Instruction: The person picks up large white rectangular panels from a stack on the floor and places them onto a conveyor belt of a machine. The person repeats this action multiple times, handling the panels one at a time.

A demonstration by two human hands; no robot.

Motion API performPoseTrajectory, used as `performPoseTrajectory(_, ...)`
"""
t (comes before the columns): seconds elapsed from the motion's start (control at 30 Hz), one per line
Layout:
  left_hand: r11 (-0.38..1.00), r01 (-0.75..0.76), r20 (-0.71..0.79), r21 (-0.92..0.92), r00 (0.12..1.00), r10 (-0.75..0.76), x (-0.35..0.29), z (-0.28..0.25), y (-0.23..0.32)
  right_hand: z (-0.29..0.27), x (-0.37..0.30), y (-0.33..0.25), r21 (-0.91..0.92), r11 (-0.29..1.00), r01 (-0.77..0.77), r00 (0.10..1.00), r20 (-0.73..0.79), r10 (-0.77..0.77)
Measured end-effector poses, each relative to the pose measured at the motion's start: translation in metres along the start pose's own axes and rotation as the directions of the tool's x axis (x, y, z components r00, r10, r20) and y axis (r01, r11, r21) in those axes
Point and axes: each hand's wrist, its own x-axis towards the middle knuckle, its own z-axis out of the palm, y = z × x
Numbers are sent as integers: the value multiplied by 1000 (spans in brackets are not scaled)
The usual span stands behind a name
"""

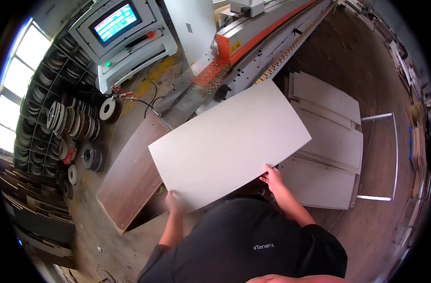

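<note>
Smooth off-white rectangular board (229, 144) spans the space before a long grey-and-orange metal machine (258, 33), between stacked pale flat panels (326, 134) at right and a brown wood-toned worktop (133, 174) at left. A worker's right hand (273, 178) clamps its near edge; the left hand (173, 203), blurred, appears to grip the corner nearest the body.

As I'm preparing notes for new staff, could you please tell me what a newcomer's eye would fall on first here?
Most likely the white panel in the middle, held by the left hand near a corner and the right hand on an edge. Next, perhaps, the lit screen at the upper left and the orange-edged machine beyond the panel. The stacked boards to the right and the rolls at the left may follow.
</note>
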Motion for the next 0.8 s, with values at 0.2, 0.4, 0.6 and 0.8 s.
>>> performPoseTrajectory(0.2, 950, -16, 121, 312, 992, -23, 10, -98, 8, 76, 25, -11, -482, 875, 47, 976, 209, 63)
performPoseTrajectory(0.4, 935, 31, 46, 354, 998, -50, -7, -103, 20, 119, 30, -21, -322, 947, -1, 904, 404, 138)
performPoseTrajectory(0.6, 941, 57, 18, 334, 998, -67, 28, -109, -2, 135, 10, -17, 50, 995, -85, 867, 495, 50)
performPoseTrajectory(0.8, 981, 39, -57, 189, 998, -29, 37, -92, -29, 142, 7, -18, 143, 988, -61, 813, 582, -34)
